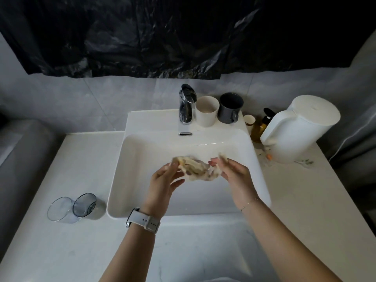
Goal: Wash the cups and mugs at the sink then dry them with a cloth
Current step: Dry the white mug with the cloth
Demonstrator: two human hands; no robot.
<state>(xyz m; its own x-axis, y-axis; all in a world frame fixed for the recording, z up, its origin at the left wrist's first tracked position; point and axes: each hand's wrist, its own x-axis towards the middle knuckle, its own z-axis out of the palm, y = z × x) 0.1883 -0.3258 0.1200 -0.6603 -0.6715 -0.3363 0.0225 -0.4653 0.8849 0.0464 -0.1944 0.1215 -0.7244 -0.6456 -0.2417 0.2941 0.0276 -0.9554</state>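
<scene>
Grey tiled wall runs behind a white worktop (81, 159), with crumpled black plastic sheeting (162, 33) hung across the upper part of the wall. Set into the worktop is a white rectangular sink (142, 151), and a chrome tap (186, 104) stands at the middle of its back ledge.

Over the basin, both hands hold a crumpled, pale yellowish cloth (195, 168) between them. The left hand (164, 180) pinches the cloth's left end with thumb and fingertips, its other fingers loosely spread; a watch with a white strap (144, 220) sits on that wrist. The right hand (234, 173) has its grip on the right end of the cloth, fingers curled about it, and a thin bracelet (249, 203) circles that wrist.

On the back ledge, just right of the tap, a white cup (206, 110) stands upright, touching or nearly touching a dark grey mug (231, 107) beside it. Further right are a small paper cup (249, 120), an amber pump bottle (261, 124) and a large white jug (299, 129) on the worktop. Left of the sink, near the front edge, a clear bluish plastic cup (72, 207) lies on its side on the worktop, well apart from the others.
</scene>
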